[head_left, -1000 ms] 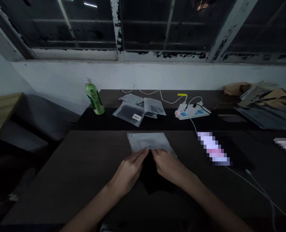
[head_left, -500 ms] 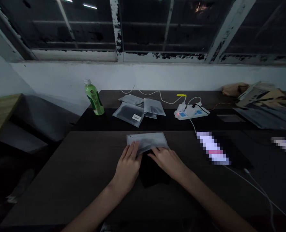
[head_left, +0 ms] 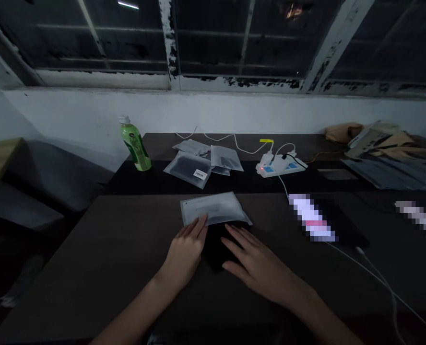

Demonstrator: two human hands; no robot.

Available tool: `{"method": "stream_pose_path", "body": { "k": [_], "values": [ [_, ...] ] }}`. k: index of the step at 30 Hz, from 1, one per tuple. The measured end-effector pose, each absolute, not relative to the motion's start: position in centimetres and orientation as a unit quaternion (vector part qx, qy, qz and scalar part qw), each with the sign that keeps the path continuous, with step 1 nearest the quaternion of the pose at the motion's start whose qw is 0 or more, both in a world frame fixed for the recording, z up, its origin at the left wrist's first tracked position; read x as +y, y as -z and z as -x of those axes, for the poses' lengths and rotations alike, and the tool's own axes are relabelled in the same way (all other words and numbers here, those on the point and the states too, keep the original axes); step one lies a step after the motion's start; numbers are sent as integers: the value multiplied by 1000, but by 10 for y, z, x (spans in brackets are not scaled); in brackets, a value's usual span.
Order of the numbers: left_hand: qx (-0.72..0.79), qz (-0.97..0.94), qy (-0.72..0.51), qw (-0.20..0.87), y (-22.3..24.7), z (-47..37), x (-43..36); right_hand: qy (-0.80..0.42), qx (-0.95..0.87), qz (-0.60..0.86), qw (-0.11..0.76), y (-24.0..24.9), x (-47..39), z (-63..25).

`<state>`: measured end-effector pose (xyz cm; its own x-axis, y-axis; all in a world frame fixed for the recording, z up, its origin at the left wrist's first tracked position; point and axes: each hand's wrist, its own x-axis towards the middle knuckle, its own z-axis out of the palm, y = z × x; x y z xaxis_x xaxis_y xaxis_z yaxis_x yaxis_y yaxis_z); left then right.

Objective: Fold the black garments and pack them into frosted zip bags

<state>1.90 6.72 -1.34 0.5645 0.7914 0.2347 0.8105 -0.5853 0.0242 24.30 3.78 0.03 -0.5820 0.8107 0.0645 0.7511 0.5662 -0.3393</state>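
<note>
A frosted plastic bag lies on the dark table in front of me. From under its near edge a flat black item sticks out; its kind is too dark to make out. My left hand is at the bag's near left edge, fingers together and closed on that edge, with the thumb hidden. With fingers spread, my right hand rests flat on the right part of the black item, fingertips close to the bag's opening.
Several similar frosted bags, one with a white label, lie farther back. A green bottle stands left of them. To the right are a power strip with cables, a blurred lit phone and brown paper packaging.
My right hand has come off the bag's edge and moved nearer to me, its fingers spreading over the black item. My left hand has slid down toward the bag's near edge.
</note>
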Motion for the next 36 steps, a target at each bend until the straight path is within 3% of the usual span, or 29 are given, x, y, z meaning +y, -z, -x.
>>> {"method": "stream_pose_path", "body": {
  "k": [6, 14, 20, 27, 32, 36],
  "values": [
    [-432, 896, 86, 54, 17, -14, 70, -253, -836, 467, 136, 3, 67, -248],
    [-415, 904, 97, 28, 17, -8, 75, -224, -898, 329, 186, 8, 84, -242],
    [-439, 894, 91, -6, 9, 3, 73, -113, -896, 358, 238, -1, 84, -260],
    [-385, 915, 86, -78, -1, 12, 70, -97, -909, 379, 146, 4, 93, -285],
    [-384, 915, 121, -12, 17, 1, 73, -76, -921, 364, 113, 17, 108, -280],
    [-365, 920, 127, 64, 26, -2, 74, -42, -924, 355, 136, 18, 113, -277]
  ]
}}
